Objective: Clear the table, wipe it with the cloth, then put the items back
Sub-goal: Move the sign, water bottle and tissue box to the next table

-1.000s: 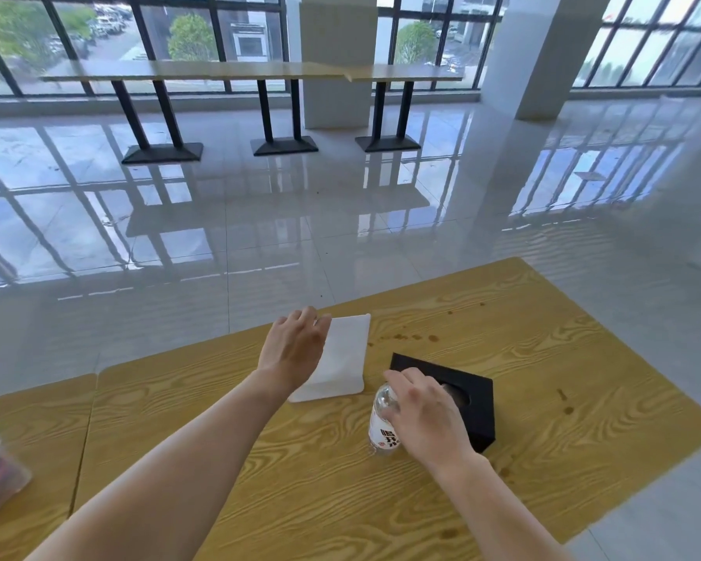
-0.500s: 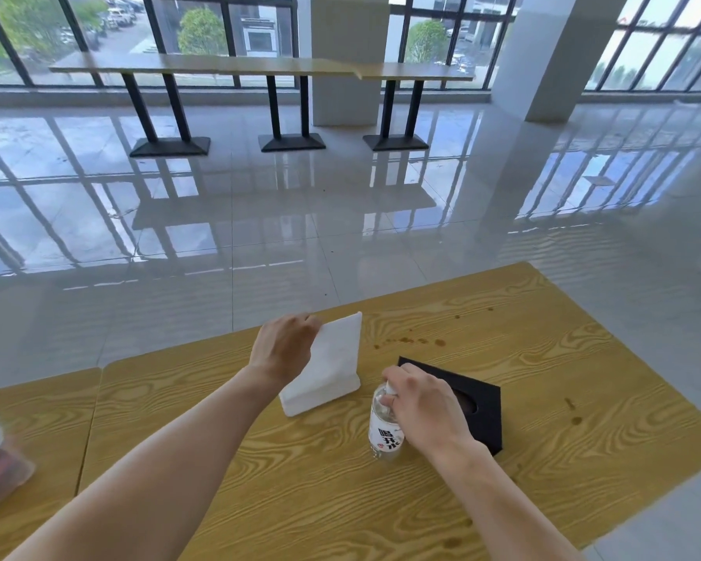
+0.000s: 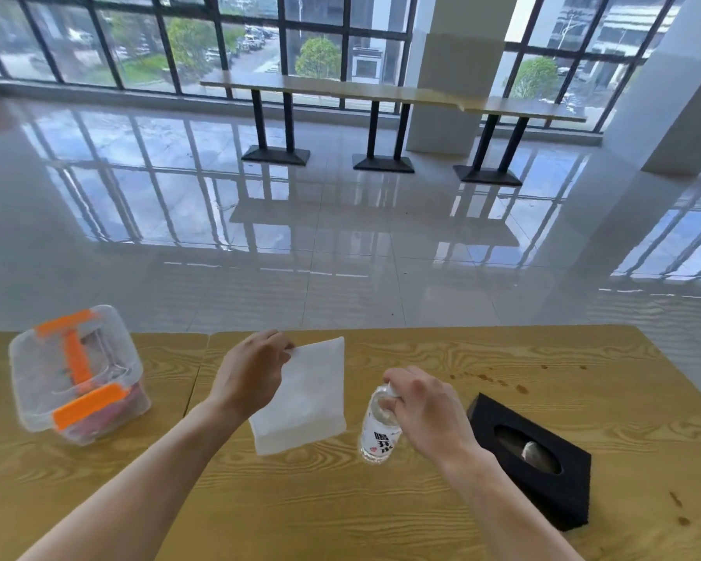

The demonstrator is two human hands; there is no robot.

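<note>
Over the wooden table (image 3: 502, 398) the left hand (image 3: 251, 374) pinches the white cloth (image 3: 308, 398) by its upper corner, lifted and hanging, while the right hand (image 3: 421, 406) has its grip closed around the top of a small bottle (image 3: 377, 435) standing beside a black tissue box (image 3: 531, 459).

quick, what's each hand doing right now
Left hand: closed on the white cloth, lifting it.
Right hand: closed around the top of the water bottle.
</note>
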